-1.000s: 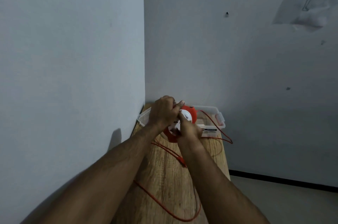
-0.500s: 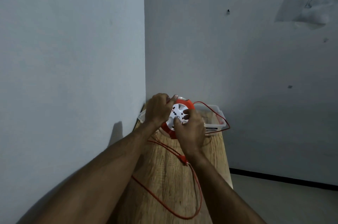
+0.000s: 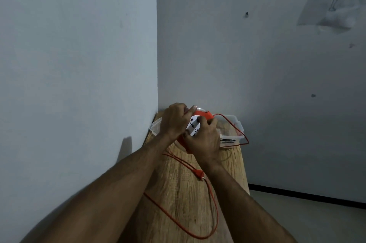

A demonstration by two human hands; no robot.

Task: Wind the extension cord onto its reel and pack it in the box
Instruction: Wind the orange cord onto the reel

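An orange reel with a white socket face is held up over the far end of a wooden table. My left hand grips its left rim. My right hand grips its lower right side and covers part of the white face. A thin orange cord trails from the reel, loops over the table and ends in an orange plug lying on the wood. Behind the reel stands a clear plastic box, open at the top, with cord draped over its right wall.
The table stands in a corner, with a grey wall close on the left and another behind. Its right edge drops to a pale floor. A clear plastic bag hangs on the back wall, high right.
The reel has turned in my hands and its white socket face now shows more. My right hand has shifted lower on the reel. The plug has slid a little on the table.
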